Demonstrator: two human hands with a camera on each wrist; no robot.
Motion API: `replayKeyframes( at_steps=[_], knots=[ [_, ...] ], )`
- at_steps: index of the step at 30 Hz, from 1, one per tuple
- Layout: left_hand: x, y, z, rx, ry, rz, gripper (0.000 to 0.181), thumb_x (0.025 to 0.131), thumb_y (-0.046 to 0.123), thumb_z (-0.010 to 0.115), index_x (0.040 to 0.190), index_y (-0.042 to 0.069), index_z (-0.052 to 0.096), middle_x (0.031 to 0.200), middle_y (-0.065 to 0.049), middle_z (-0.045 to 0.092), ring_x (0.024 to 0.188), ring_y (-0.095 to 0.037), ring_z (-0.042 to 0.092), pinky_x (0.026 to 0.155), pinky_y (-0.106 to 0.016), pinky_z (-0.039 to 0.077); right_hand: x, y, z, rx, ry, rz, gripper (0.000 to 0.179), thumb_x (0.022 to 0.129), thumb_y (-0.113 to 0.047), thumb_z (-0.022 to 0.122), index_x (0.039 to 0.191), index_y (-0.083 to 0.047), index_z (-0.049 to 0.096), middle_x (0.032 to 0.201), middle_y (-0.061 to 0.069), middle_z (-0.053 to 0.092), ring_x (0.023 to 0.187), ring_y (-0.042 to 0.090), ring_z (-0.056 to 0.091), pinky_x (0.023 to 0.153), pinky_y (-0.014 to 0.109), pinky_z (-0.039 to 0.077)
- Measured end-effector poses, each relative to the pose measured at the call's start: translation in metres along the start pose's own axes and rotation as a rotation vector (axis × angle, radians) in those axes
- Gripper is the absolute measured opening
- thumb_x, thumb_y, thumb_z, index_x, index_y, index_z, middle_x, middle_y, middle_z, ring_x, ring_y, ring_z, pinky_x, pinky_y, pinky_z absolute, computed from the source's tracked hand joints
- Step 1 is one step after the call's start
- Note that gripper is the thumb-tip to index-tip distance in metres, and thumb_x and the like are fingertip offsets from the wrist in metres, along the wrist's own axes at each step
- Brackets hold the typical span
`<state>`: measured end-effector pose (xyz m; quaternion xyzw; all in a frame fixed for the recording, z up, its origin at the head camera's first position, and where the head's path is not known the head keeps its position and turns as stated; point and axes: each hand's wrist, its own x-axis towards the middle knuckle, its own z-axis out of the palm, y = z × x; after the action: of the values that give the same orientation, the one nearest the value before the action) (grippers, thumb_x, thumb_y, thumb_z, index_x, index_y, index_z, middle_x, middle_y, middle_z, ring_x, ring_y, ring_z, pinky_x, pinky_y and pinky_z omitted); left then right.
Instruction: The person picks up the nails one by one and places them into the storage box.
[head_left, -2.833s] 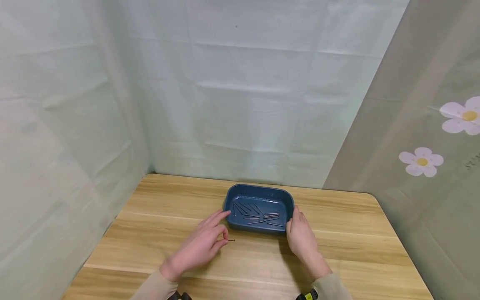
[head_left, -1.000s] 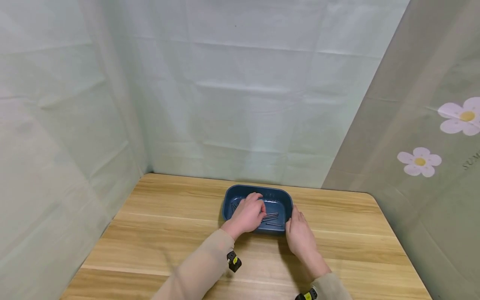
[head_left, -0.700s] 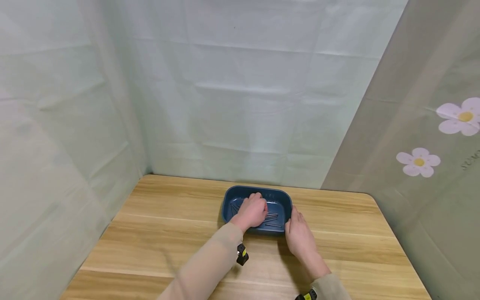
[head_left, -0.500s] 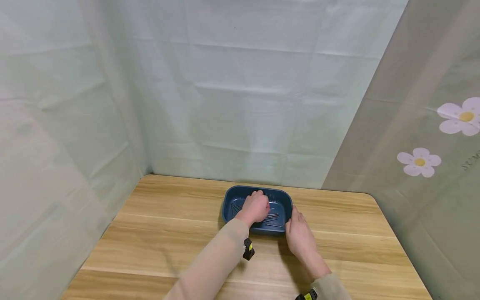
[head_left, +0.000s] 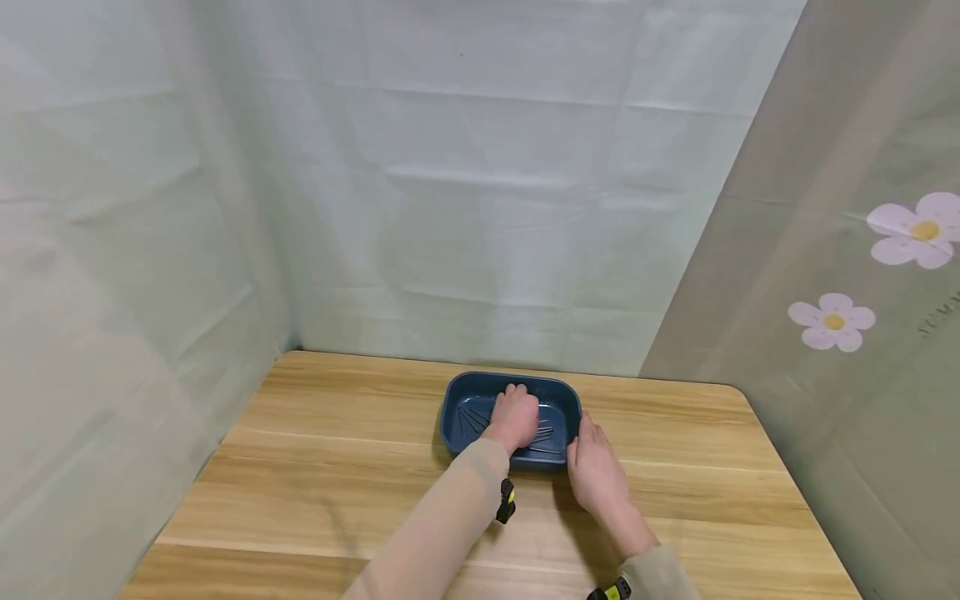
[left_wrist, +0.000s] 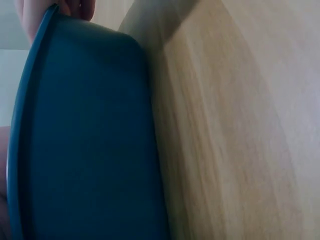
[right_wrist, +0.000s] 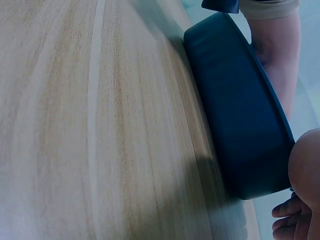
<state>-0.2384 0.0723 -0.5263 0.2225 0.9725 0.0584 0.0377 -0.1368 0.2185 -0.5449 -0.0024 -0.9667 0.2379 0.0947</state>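
A dark blue rectangular tray [head_left: 536, 462] stands on the wooden table with several thin dark nails [head_left: 472, 419] lying in it. My left hand [head_left: 516, 414] reaches over the near side and down into the middle of the tray. Its fingers look curled, but the fingertips and anything between them are hidden by the back of the hand. Around the tray's right end, my right hand [head_left: 597, 475] holds the near corner, its thumb near the rim. The right wrist view shows the tray's outer wall [right_wrist: 240, 115] beside the right hand [right_wrist: 306, 167].
The wooden table [head_left: 322, 458] extends to both sides and in front of the tray. A pale cloth backdrop [head_left: 465, 208] hangs close behind it. More cloth with printed flowers [head_left: 832, 321] hangs on the right.
Earlier the left hand pinched a nail left of the tray. It then moved right into the tray and shifted slightly further right. The right hand has stayed at the tray's corner.
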Motion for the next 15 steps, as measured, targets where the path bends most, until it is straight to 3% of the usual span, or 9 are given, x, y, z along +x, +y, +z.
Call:
replayKeyframes(
  at_steps=[9,15],
  knots=[
    [-0.002,-0.001,-0.001,-0.008,0.018,-0.006,0.018,0.104,0.024,0.070,0.111,0.011,0.080,0.118,-0.010,0.067,0.108,-0.028,0.056,0.101,-0.045,0.052,0.001,-0.002,0.000,0.002,-0.014,0.018,0.055,0.110,-0.013,0.045,0.156,0.015,0.036,0.152,0.035,0.051,0.142,0.047,0.051,0.118,0.057,0.042],
    [-0.012,-0.012,-0.005,-0.161,0.074,0.040,0.009,0.102,0.025,0.074,0.097,0.018,0.075,0.105,-0.003,0.063,0.100,-0.023,0.055,0.090,-0.041,0.051,0.000,-0.001,0.001,-0.003,-0.015,0.024,0.055,0.110,-0.014,0.046,0.156,0.015,0.036,0.150,0.036,0.052,0.141,0.048,0.052,0.118,0.057,0.042]
  ],
)
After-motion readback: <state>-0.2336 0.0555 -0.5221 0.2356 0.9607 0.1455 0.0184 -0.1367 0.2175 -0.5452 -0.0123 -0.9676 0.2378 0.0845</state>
